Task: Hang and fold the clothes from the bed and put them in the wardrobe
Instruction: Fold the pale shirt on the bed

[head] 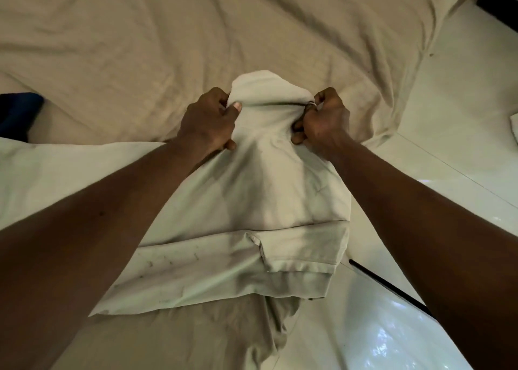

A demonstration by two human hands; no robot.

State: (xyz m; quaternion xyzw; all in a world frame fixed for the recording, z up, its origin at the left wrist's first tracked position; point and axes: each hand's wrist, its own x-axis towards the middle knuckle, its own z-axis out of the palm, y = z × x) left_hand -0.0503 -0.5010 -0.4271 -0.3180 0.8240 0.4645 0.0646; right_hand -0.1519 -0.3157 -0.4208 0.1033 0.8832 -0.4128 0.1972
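A pale greenish-white shirt point(252, 201) lies spread over the near edge of the bed point(140, 47), its folded sleeve and hem toward me. My left hand point(208, 123) grips a bunch of the shirt's far end on the left. My right hand point(322, 120) grips the same bunched end on the right. Between the two fists the cloth rises in a hump. Both forearms stretch out over the shirt.
The bed wears a crumpled beige sheet. A dark blue item point(16, 114) lies at the bed's left edge. White glossy floor point(462, 103) runs along the right, with a thin black line point(392, 288) across it and something dark at the top right corner.
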